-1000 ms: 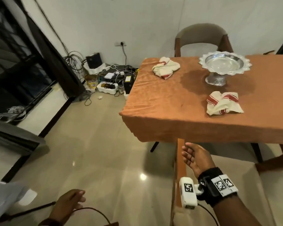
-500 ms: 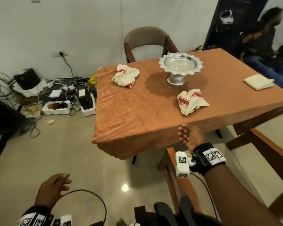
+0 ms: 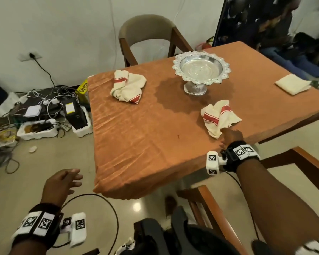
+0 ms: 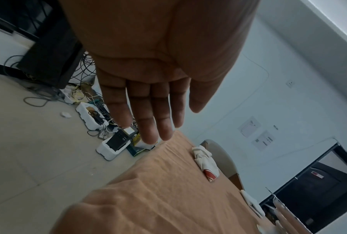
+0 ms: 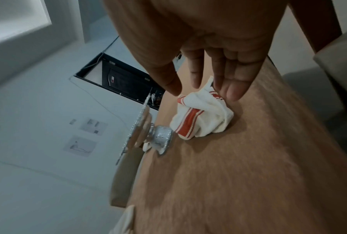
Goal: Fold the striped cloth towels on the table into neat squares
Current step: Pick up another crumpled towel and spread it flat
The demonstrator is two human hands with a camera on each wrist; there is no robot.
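The table, draped in an orange cloth, carries two crumpled striped towels, cream with red bands. The near towel lies close to the table's front-right edge, just in front of the silver pedestal bowl; the far towel sits bunched near the back-left corner, in front of a wooden chair with a padded back. The right hand reaches over the table edge to the near towel — in the right wrist view its fingers are extended and slightly spread, the tips at the towel's nearest corner, the thumb apart to one side; whether the tips already press the fabric cannot be told, and nothing is pinched or held. The left hand hangs in the air beyond the table's front-left corner, over the tiled floor; the left wrist view shows its palm flat with straight fingers close together, holding nothing. A plain cream cloth, folded flat, rests near the table's far-right edge, well apart from both striped towels. On the floor beside the wall lies a tangle of cables, chargers and white foam trays. Both wrists wear black bands with printed marker tags — a small white camera unit juts from each.
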